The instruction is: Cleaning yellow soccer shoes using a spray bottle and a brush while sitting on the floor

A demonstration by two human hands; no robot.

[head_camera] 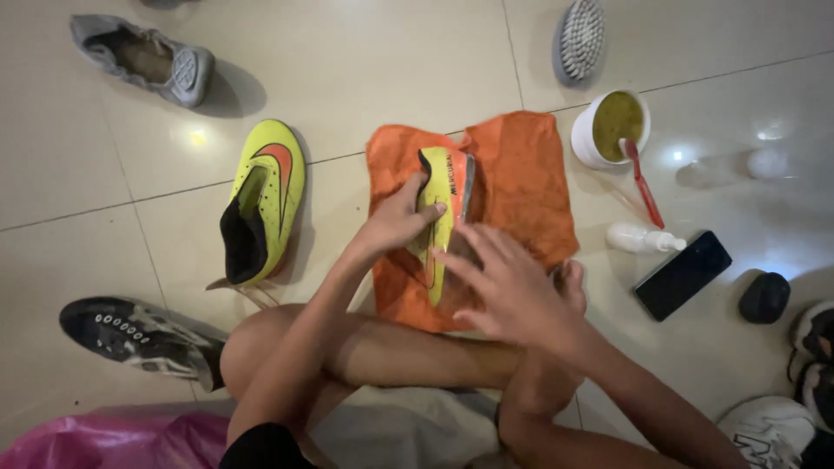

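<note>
Neon-yellow shoe (441,217) lies on its side at the middle of the orange cloth (521,187) on the tiled floor (365,61). Left hand (395,221) clamps its upper, steadying it; right hand (512,291) hovers spread and empty over the near end. Looks like wiping underway; next comes a firm rub. Matching shoe (261,204) waits off the cloth's left edge, cup with toothbrush (612,126) by the right corner.

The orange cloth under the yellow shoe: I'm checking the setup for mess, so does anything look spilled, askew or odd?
Nothing spilled. The orange cloth lies rumpled and skewed on the tiles, and the red-handled brush leans out of the white cup.
</note>
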